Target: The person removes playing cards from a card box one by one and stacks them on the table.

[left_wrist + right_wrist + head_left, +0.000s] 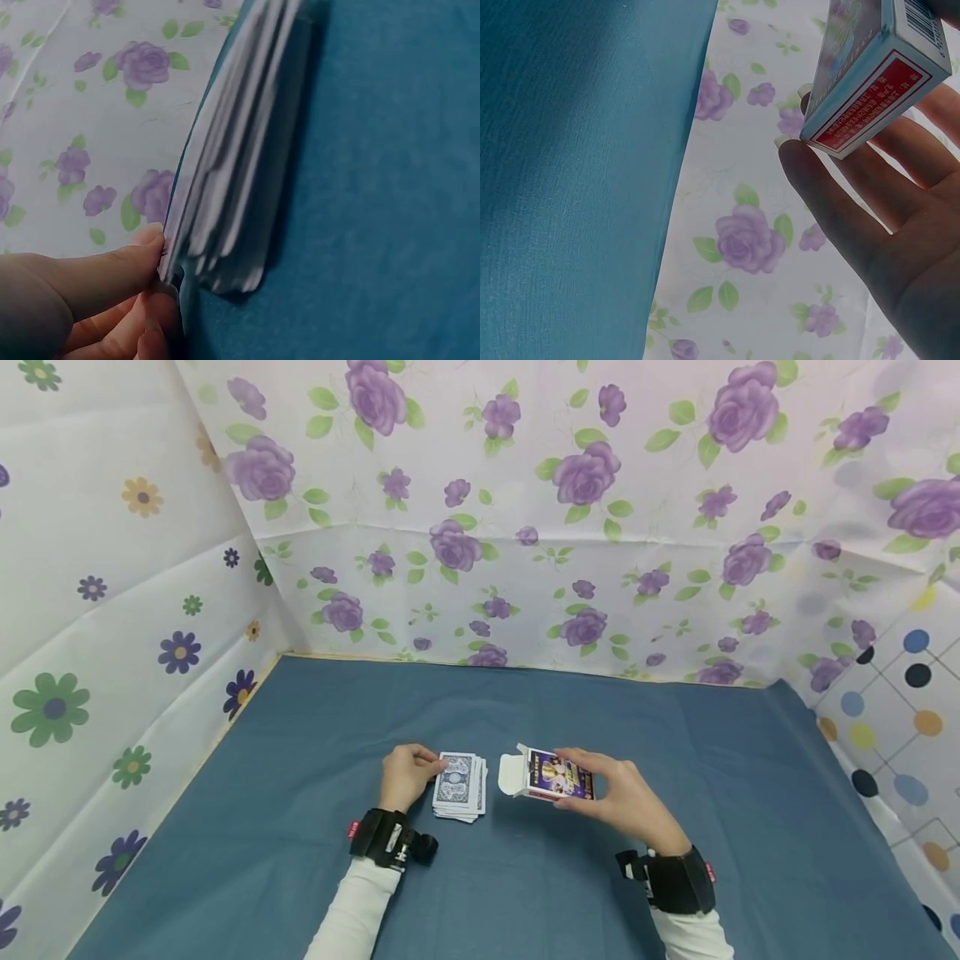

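A loose stack of playing cards (pixel 455 783), blue-and-white backs up, lies on the cloth, its edges uneven. My left hand (pixel 406 777) is at its left side. In the left wrist view, thumb and fingers pinch the edge of the upper cards (pixel 225 180); how many cannot be told. To the right of the stack, my right hand (pixel 626 793) grips a playing card box (pixel 558 775) between thumb and fingers. The box has a purple and gold face, and its white end flap (pixel 512 774) hangs open towards the cards. A red printed panel (pixel 873 99) shows in the right wrist view.
A blue cloth (pixel 360 710) covers the table. Behind it hangs a white sheet (pixel 420 635) with purple roses, and patterned sheets stand at the left and right. Black straps (pixel 682 881) with small cameras sit on both wrists.
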Demonstrator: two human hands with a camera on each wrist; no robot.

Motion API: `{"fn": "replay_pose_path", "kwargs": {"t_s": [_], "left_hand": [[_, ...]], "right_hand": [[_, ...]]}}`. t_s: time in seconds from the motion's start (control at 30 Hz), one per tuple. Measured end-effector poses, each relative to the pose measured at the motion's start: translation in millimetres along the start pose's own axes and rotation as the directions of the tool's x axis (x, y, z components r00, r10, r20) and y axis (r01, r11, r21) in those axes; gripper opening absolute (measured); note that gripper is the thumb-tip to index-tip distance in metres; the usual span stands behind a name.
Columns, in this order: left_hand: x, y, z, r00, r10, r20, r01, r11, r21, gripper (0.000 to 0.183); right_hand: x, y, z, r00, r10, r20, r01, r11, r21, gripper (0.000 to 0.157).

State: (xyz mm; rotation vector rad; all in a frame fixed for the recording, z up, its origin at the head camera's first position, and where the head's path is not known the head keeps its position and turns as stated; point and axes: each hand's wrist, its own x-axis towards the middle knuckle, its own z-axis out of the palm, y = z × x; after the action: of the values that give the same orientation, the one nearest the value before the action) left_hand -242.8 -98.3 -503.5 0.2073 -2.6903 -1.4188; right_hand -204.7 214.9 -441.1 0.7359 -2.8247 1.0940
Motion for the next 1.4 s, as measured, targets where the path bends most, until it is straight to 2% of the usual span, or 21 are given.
{"fn": "replay_pose_path", "kwargs": {"t_s": [0.2, 0.53, 0.63, 0.7, 0.8, 0.93, 1.03, 1.07, 1.13, 1.33, 1.4], "left_hand": [[-1.7, 2.8, 3.5, 0.998, 0.053, -0.016, -0.052, 0.998, 0.038, 0.013], [-2.7, 5.2, 3.6, 0.997, 0.071, -0.012, -0.071, 0.997, 0.026, 0.014], [-3.4, 8.3, 3.1, 0.993, 0.112, -0.028, -0.112, 0.994, 0.014, 0.016], [-4.2, 14.5, 1.7, 0.984, 0.173, -0.037, -0.173, 0.985, 0.001, 0.016], [-7.1, 29.4, -1.1, 0.957, 0.291, -0.010, -0.291, 0.956, -0.047, 0.016], [-16.5, 53.2, 0.3, 0.898, 0.422, 0.125, -0.411, 0.905, -0.109, 0.011], [-24.9, 65.6, 8.5, 0.849, 0.463, 0.253, -0.440, 0.886, -0.146, 0.010], [-27.6, 68.0, 11.8, 0.838, 0.466, 0.283, -0.442, 0.885, -0.148, 0.010], [-31.4, 69.9, 19.1, 0.830, 0.456, 0.321, -0.432, 0.890, -0.147, 0.011], [-40.3, 70.3, 28.8, 0.852, 0.412, 0.324, -0.407, 0.909, -0.085, 0.014], [-41.0, 71.3, 28.3, 0.850, 0.406, 0.336, -0.393, 0.913, -0.110, 0.014]], "right_hand": [[1, 0, 0.9, 1.000, -0.007, 0.003, 0.007, 1.000, -0.003, 0.065], [3, 1, 3.4, 1.000, -0.014, 0.004, 0.014, 1.000, -0.003, 0.065], [3, 1, 4.1, 1.000, -0.018, 0.001, 0.018, 1.000, -0.010, 0.066], [3, 1, 4.5, 1.000, -0.019, 0.002, 0.019, 1.000, -0.017, 0.066], [4, 1, 4.8, 1.000, -0.018, 0.006, 0.018, 1.000, -0.023, 0.066], [4, 0, 4.8, 0.999, -0.031, 0.008, 0.031, 0.999, -0.025, 0.066], [3, -2, 5.0, 0.999, -0.041, 0.010, 0.041, 0.999, -0.012, 0.066], [3, -2, 5.1, 0.999, -0.044, 0.012, 0.044, 0.999, -0.009, 0.066], [3, -3, 5.4, 0.999, -0.049, 0.013, 0.050, 0.999, -0.011, 0.066], [2, -6, 5.2, 0.998, -0.060, 0.011, 0.061, 0.998, -0.029, 0.066], [3, -7, 4.1, 0.998, -0.062, 0.009, 0.062, 0.998, -0.029, 0.066]]}}
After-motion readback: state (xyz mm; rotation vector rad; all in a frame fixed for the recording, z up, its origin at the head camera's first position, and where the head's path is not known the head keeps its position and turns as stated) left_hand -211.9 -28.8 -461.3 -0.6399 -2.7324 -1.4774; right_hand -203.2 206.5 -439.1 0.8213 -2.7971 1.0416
